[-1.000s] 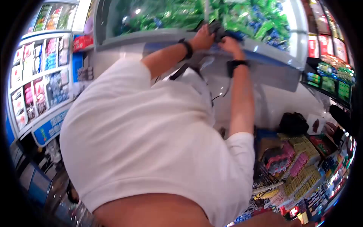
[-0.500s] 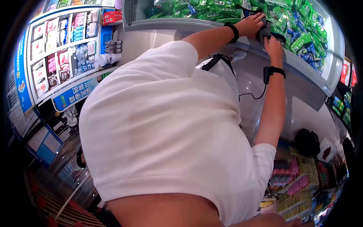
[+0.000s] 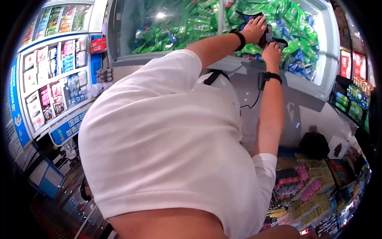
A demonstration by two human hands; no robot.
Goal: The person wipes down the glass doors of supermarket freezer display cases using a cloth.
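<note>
A dark grey and black soft item (image 3: pixel 267 36) with a blue patch and strap-like ends is between my hands over the chest freezer's front edge. Its exact kind I cannot make out. My left hand (image 3: pixel 254 30) lies over its left side, the fingers bent onto it. From below, my right hand (image 3: pixel 271 52) grips its lower edge with fingers pressed together. Black bands circle both wrists, and a small box with a cable sits at the right one. Under and behind the item lie many green and blue packets (image 3: pixel 292 34).
The chest freezer (image 3: pixel 314 88) has a pale rim and a divider. At left stands a lit display shelf (image 3: pixel 55 75) of small packs, with a red box (image 3: pixel 98 45) beside it. A black bag (image 3: pixel 313 144) and stacked goods (image 3: pixel 308 179) are at lower right.
My view has shifted, so the freezer shows lower and more fully. Both hands and the grey item now appear farther over the freezer's packets, still together.
</note>
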